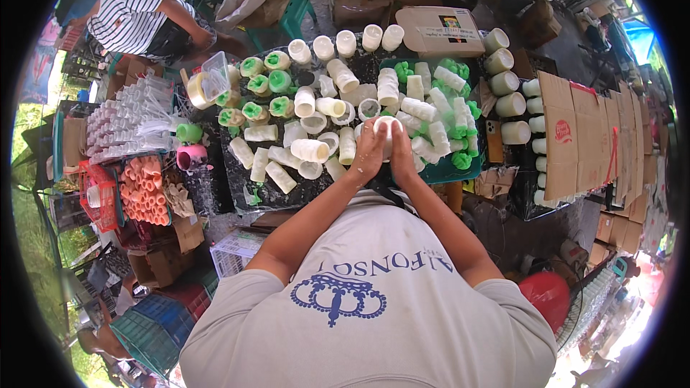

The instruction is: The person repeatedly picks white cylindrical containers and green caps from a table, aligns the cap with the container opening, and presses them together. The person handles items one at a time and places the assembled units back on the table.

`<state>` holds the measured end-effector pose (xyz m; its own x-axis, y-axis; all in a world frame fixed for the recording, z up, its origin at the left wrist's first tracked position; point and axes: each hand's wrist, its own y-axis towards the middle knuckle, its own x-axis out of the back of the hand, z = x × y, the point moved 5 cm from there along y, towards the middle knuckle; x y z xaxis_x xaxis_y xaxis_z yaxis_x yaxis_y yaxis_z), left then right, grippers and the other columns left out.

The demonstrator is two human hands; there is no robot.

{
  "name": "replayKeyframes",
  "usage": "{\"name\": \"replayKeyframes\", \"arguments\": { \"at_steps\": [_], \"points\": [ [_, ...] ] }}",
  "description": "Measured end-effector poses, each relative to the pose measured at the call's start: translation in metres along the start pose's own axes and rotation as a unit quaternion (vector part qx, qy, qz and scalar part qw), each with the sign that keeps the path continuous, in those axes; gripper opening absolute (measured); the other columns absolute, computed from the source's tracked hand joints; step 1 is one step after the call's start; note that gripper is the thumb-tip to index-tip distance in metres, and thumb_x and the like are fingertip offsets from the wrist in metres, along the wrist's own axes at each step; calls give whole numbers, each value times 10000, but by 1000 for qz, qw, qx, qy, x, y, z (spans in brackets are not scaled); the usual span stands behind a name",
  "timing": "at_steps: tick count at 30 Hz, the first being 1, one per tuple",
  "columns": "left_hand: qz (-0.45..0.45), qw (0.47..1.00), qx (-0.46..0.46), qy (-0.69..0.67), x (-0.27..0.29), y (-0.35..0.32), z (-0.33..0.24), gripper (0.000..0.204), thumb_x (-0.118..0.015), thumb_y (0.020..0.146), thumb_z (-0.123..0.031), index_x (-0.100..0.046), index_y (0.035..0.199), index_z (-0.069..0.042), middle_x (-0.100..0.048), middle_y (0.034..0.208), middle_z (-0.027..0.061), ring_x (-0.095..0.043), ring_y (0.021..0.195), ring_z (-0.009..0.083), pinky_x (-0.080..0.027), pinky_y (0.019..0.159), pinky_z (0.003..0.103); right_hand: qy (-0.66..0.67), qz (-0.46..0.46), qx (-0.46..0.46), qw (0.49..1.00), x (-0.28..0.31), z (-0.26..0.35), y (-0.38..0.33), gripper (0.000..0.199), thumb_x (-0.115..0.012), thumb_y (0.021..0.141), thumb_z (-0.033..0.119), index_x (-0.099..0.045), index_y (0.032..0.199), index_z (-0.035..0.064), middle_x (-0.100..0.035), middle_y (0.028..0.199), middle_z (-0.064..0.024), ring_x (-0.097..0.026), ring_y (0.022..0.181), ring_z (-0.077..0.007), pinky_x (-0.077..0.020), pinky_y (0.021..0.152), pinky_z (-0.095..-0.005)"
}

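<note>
Both of my hands are pressed round a whitish cylinder [389,126], its pale round end facing up. My left hand [369,153] covers its left side, and my right hand [404,156] cups the right. What the palms hide of it I cannot see. Just right of my hands, a green tray [440,174] holds white ribbed cylinders [418,109] and green rubbery pieces [462,160]. To the left, more white cylinders [310,150] lie or stand on a dark, speckled table [244,172]. Cream-coloured cups with green inside [282,107] stand in rows at its far left.
White cylinders [346,44] line the table's far edge beside a flattened cardboard box [440,32]. Larger pale cylinders [515,133] and cardboard sheets [575,136] stand at right. At left are stacked white pieces [133,118] and orange pieces [144,188]. A person in a striped shirt [129,14] sits far left.
</note>
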<state>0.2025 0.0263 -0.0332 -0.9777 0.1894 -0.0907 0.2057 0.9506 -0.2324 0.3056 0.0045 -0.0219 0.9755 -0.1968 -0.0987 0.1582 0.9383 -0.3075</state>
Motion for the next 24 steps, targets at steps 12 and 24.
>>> {"name": "replayKeyframes", "arguments": {
  "at_steps": [12,24],
  "points": [
    [40,978,37,-203,4,-12,-12,625,-447,1046,-570,-408,1488,-129,-503,1340,87,-467,1198,208,-415,1011,418,-90,84,54,991,3,29,-11,567,-282,1102,482,-504,1357,27,-622,1150,-128,-612,933,-202,-504,766,-311],
    [37,964,156,-213,0,-17,-8,617,-315,1018,-695,-425,1466,-285,-540,1338,-36,-505,1162,129,-406,916,394,-87,32,79,992,-7,23,-4,533,-407,1080,432,-444,1387,-1,-552,1291,-184,-544,1200,-254,-418,1045,-378]
  ]
}}
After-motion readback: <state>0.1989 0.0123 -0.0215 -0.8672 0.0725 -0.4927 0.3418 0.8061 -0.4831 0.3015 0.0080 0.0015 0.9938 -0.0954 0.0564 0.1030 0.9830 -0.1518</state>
